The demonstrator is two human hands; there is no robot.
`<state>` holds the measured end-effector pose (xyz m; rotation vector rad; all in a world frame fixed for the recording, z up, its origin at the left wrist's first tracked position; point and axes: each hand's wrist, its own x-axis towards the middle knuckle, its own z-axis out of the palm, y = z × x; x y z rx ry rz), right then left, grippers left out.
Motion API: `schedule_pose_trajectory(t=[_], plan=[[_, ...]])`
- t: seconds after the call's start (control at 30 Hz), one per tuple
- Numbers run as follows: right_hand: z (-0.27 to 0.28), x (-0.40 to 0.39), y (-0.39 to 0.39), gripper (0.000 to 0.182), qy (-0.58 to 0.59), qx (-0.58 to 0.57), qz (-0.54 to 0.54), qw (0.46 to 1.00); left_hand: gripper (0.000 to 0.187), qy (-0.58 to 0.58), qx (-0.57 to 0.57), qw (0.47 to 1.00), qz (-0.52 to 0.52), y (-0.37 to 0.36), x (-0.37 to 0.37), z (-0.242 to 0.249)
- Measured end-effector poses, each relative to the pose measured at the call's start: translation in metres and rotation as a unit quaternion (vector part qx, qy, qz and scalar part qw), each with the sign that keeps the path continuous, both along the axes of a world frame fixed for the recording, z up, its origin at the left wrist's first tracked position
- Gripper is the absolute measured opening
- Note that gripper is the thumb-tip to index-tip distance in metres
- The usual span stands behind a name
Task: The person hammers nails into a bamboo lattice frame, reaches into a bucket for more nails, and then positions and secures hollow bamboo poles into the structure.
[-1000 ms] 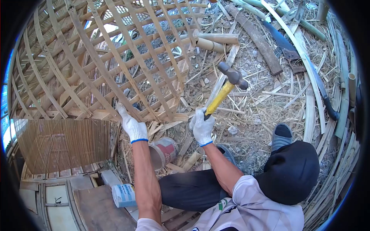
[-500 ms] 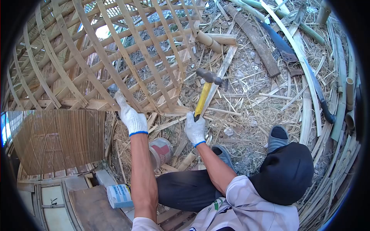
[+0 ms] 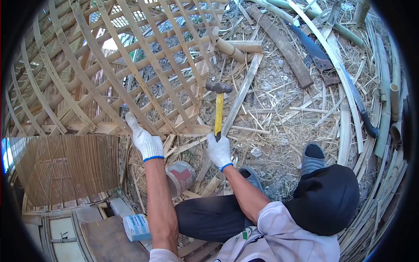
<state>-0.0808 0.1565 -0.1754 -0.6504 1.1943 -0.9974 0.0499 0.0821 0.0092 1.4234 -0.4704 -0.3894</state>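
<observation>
A large bamboo lattice panel (image 3: 118, 56) of crossed strips fills the upper left, edged below by a wooden rail (image 3: 102, 129). My left hand (image 3: 147, 142), in a white knit glove with a blue cuff, grips the panel at this rail. One finger lies along the lattice, and the others are partly hidden. My right hand (image 3: 219, 151), gloved alike, is closed round the dark lower end of a hammer (image 3: 219, 111) with a yellow handle. Its metal head points away from me, just right of the panel's corner and apart from it.
A clear plastic tub (image 3: 181, 177) sits below the hands, and a blue-white can (image 3: 137, 227) stands lower left. Behind it hangs a slatted screen (image 3: 70, 168). Straw and bamboo offcuts litter the ground. A long blade (image 3: 310, 46) lies upper right beside a wooden plank (image 3: 281, 48).
The hammer has swung left, its head closer to the panel's corner and its handle more upright. My left hand keeps its place on the rail. The whole view has shifted slightly.
</observation>
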Motion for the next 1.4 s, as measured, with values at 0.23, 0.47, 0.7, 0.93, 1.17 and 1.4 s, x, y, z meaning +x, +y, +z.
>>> schedule_pose_trajectory(t=[0.23,0.47,0.7,0.93,1.17,1.4], plan=[[0.015,0.002,-0.007,0.031,-0.255,0.048,-0.178,0.949,0.059,-0.013,-0.006,1.0,0.015,0.002,-0.026,0.005],[0.018,-0.026,-0.019,0.028,-0.267,0.052,-0.125,0.954,0.071,0.009,0.023,0.999,-0.03,0.007,-0.007,0.003],[0.013,-0.027,-0.005,0.034,0.018,0.013,0.071,0.997,0.079,-0.018,0.022,0.998,-0.056,0.004,-0.01,0.001],[0.075,-0.058,-0.03,0.027,-0.361,-0.108,-0.254,0.891,0.084,-0.014,0.006,0.999,-0.041,0.005,-0.015,0.004],[-0.013,-0.032,-0.011,0.045,0.036,0.008,-0.025,0.999,0.075,0.01,0.01,0.996,-0.083,-0.007,-0.012,0.004],[0.065,-0.071,-0.049,0.028,-0.366,-0.156,-0.361,0.843,0.077,-0.038,-0.003,0.999,-0.03,0.002,-0.007,-0.003]])
